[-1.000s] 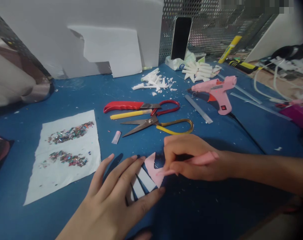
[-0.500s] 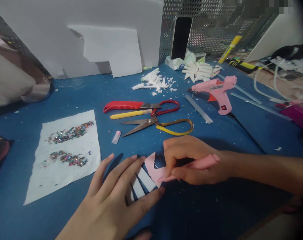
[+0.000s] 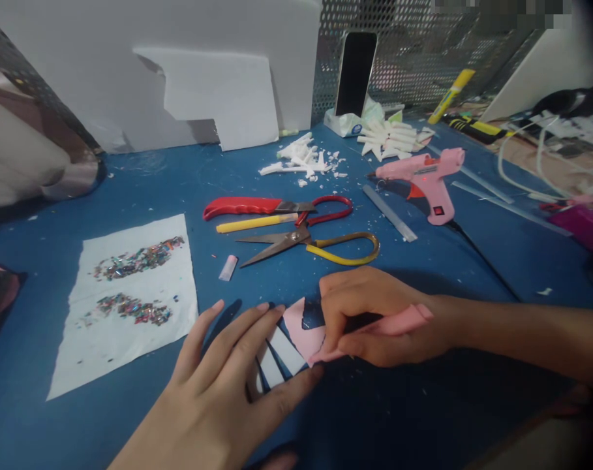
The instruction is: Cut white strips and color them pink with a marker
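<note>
My right hand is closed around a pink marker, its tip on the lower corner of a pink area. That area belongs to a cut-out piece with white strips fanning out on its left, dark gaps between them. My left hand lies with fingers spread over the strips, fingertips along the upper edge and thumb below, pressing the piece to the blue table. Part of the piece is hidden under the fingers. A small pink-topped cap lies above my left hand.
Scissors, a red-handled knife and a yellow pen lie ahead. A pink glue gun with a cord rests to the right. White paper with glitter flakes lies left. A phone stands at the back.
The marker tip has slid slightly down and left to the lower corner of the pink area, my right hand shifting a little with it. My left hand stays put.
</note>
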`<move>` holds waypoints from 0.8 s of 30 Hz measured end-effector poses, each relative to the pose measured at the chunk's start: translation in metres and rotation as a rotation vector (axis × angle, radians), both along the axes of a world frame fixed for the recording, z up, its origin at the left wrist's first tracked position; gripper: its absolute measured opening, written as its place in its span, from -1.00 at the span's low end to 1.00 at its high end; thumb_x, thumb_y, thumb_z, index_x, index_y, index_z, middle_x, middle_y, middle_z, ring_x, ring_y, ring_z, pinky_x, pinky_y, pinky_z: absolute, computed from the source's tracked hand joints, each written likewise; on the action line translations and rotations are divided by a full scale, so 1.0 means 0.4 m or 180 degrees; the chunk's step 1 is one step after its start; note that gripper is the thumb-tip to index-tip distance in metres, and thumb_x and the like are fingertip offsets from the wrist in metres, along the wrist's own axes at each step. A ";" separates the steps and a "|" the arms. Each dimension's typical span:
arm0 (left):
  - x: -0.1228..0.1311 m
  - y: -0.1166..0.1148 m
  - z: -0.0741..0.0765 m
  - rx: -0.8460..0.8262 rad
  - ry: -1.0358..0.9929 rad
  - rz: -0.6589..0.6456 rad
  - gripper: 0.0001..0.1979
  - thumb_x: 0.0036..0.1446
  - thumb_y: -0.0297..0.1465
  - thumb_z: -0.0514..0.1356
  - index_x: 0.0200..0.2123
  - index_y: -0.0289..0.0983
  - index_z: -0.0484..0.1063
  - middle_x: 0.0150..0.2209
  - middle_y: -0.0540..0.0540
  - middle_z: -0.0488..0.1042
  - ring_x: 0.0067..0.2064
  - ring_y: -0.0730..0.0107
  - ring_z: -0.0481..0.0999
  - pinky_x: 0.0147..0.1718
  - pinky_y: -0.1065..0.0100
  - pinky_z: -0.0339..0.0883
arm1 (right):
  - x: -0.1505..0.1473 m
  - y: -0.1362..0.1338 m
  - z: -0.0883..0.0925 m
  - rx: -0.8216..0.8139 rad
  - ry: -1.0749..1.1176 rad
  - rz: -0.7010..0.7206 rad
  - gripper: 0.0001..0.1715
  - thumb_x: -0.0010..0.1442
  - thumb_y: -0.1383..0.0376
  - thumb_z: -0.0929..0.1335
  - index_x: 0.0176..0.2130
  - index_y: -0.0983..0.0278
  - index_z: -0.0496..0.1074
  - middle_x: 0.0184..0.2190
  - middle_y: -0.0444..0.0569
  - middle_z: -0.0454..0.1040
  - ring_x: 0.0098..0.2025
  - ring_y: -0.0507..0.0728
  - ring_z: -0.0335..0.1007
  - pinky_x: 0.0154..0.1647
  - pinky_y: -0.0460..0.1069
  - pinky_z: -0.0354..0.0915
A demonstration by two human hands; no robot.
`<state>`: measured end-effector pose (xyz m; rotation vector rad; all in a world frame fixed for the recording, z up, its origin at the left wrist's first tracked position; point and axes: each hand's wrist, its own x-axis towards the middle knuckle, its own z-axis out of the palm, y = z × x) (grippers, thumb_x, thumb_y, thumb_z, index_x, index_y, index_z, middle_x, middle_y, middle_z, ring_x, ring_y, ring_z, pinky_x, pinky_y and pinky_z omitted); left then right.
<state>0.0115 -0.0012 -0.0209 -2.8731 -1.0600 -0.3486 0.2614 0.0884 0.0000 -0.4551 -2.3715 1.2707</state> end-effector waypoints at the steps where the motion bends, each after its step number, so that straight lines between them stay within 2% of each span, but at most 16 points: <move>1: 0.000 0.000 0.000 0.0010 -0.0018 -0.0028 -0.41 0.13 -0.12 0.10 0.24 0.10 0.11 0.26 -0.21 0.10 0.31 -0.02 0.01 0.21 -0.14 -0.28 | 0.000 0.000 0.000 -0.0007 -0.0011 0.0014 -0.77 0.24 0.27 0.34 -0.36 0.37 0.51 -0.49 -0.08 0.43 -0.37 0.01 0.28 -0.32 -0.09 0.19; 8: 0.001 0.000 0.002 0.0069 -0.0026 -0.0034 -0.41 0.13 -0.10 0.09 0.24 0.08 0.12 0.27 -0.18 0.13 0.29 -0.04 0.07 0.23 -0.13 -0.31 | -0.003 -0.002 0.000 -0.0003 0.0031 0.0062 -0.77 0.26 0.26 0.33 -0.35 0.35 0.51 -0.49 -0.08 0.44 -0.38 0.01 0.27 -0.32 -0.08 0.19; 15: 0.005 -0.004 0.012 0.0072 0.0110 0.0016 -0.44 0.12 -0.12 0.12 0.22 0.08 0.17 0.24 -0.20 0.16 0.30 -0.06 0.04 0.21 -0.20 -0.27 | -0.002 0.001 0.003 -0.0026 0.0055 0.0114 -0.76 0.25 0.27 0.33 -0.37 0.36 0.50 -0.50 -0.08 0.43 -0.39 0.02 0.26 -0.32 -0.08 0.18; 24: 0.001 0.002 0.004 0.0153 0.0011 -0.0080 -0.41 0.12 -0.10 0.10 0.24 0.07 0.13 0.23 -0.20 0.18 0.30 -0.03 0.05 0.23 -0.15 -0.33 | 0.000 0.000 0.001 -0.0079 0.0020 0.0112 -0.75 0.24 0.27 0.32 -0.38 0.37 0.49 -0.50 -0.07 0.41 -0.39 0.02 0.25 -0.33 -0.08 0.18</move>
